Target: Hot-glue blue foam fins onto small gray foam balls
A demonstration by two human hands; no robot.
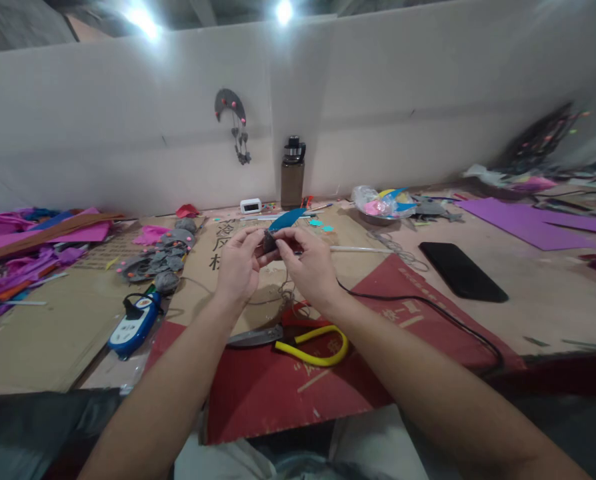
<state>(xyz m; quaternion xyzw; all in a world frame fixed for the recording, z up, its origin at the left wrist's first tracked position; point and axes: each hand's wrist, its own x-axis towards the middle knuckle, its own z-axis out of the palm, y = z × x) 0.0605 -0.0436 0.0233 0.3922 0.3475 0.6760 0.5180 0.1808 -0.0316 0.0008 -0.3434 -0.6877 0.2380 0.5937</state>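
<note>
My left hand and my right hand meet above the middle of the table, fingers pinched together on a small dark grey piece held between them. A thin wire or thread trails down from the hands toward the cardboard. Just beyond the fingers lies a blue curved foam shape. Below my wrists lie scissors with yellow and red handles on a red cardboard sheet.
A heap of grey felt pieces and a blue-white device lie at the left. A black phone lies at the right, a black cable runs by it. A brown bottle stands by the wall. Coloured sheets cover both ends.
</note>
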